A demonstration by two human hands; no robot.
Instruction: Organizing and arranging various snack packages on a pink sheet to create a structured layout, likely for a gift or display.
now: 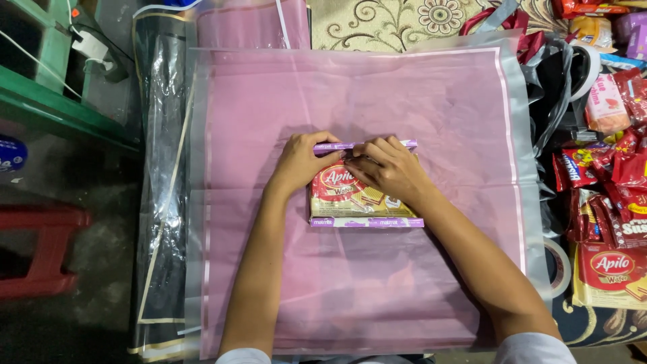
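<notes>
Forearms are coming in from bottom edge, white sleeve cuffs (pixel 532 349) just showing. We're looking down at a pink translucent wrapping sheet (pixel 283 283) lying flat w/ a clear border, spread over more sheets on the floor.

Left hand (pixel 301 162) is resting on the top-left corner of a wafer pack (pixel 354 199), fingers curled and closed on the upper edge of the stack, thumb side touching a thin purple box (pixel 364 144) lying along the pack's far edge. Right hand (pixel 385 167) is sitting just beside it, fingers pressed together and bent, pinching at the same top edge of the pack approx at its middle; the two hands are touching at the fingertips. Can't tell exactly which layer the right fingers are gripping.

Pack is lying flat at the centre of the sheet, yellow/red wrapper up. A second thin purple box (pixel 367 222) is lying along its near edge, touching it.

Right of the sheet: a heap of red snack packets (pixel 617 168), another wafer pack (pixel 610 269), a tape roll (pixel 558 266) partly under the sheet edge. Left: a dark sheet w/ gold trim (pixel 158 202), a red stool (pixel 40 249), green furniture (pixel 47 101). A patterned rug (pixel 391 23) is showing at top.
</notes>
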